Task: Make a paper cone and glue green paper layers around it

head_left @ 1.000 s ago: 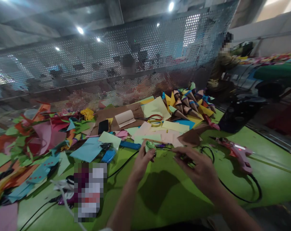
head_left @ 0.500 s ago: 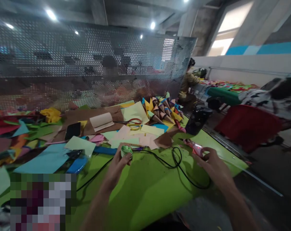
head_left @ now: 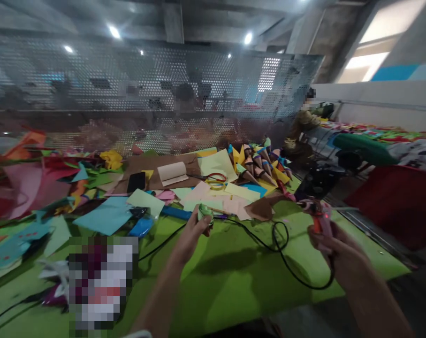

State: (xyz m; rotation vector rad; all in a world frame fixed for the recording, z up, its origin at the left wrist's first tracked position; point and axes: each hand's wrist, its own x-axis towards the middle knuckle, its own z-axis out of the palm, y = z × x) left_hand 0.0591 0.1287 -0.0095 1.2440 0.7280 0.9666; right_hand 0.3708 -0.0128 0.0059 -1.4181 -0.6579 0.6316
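My left hand [head_left: 195,230] is closed on a small rolled piece of light green paper [head_left: 205,214], held above the green tabletop [head_left: 220,286]. At the right, my right hand [head_left: 336,249] grips a pink glue gun [head_left: 320,216] with an orange trigger and a small red light; its nozzle points left and away from me. A black cord [head_left: 279,241] loops over the table between my hands. The two hands are well apart. Just beyond the rolled paper lie a thin wooden stick [head_left: 218,211] and pale paper sheets [head_left: 199,193].
Red-handled scissors [head_left: 216,177], a black phone [head_left: 136,182] and many paper cones [head_left: 257,162] lie farther back. Coloured paper scraps [head_left: 33,183] cover the left side. A perforated metal screen [head_left: 128,94] stands behind the table. A person [head_left: 300,124] works at the far right.
My right hand has raised the glue gun and turned it more upright. The view has swung left, so the table things appear farther right. My left hand still holds the rolled paper.
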